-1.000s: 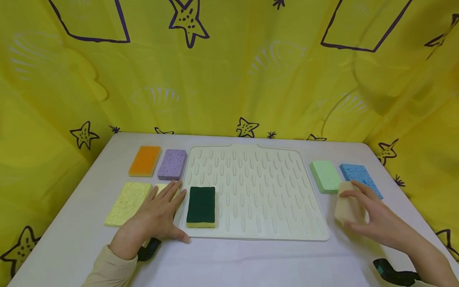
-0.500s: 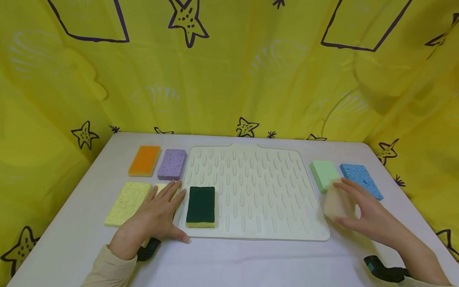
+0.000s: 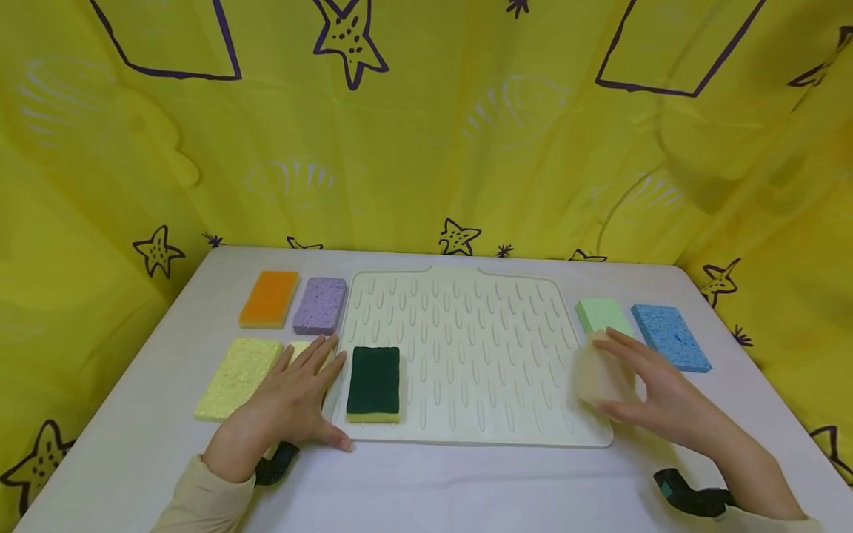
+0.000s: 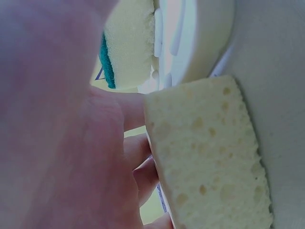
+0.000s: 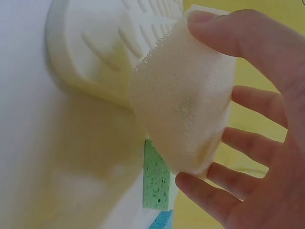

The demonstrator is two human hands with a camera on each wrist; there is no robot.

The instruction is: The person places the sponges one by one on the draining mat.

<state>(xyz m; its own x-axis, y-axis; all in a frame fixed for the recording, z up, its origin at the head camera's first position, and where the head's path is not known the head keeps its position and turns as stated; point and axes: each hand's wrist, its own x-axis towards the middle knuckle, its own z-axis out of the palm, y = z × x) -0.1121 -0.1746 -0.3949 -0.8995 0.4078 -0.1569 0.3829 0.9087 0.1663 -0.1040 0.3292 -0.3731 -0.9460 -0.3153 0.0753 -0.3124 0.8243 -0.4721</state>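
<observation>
In the head view, my right hand (image 3: 676,403) grips a cream sponge (image 3: 596,370) between thumb and fingers, over the right edge of a white ridged draining mat (image 3: 480,370). The right wrist view shows this cream sponge (image 5: 183,100) tilted and raised, thumb on one end and fingertips along the other side. My left hand (image 3: 293,396) lies with fingers spread at the mat's left edge, over a pale yellow sponge (image 4: 205,152) that it mostly hides in the head view. A dark green-topped scouring sponge (image 3: 373,381) lies on the mat's front left.
Left of the mat lie an orange sponge (image 3: 269,299), a purple sponge (image 3: 320,305) and a larger yellow sponge (image 3: 236,377). To its right are a light green sponge (image 3: 600,314), partly covered by the held one, and a blue sponge (image 3: 671,337). A yellow patterned curtain (image 3: 413,148) surrounds the table.
My right hand has carried the cream sponge leftward, from beside the blue sponge to over the mat's right edge. The left hand has stayed in place.
</observation>
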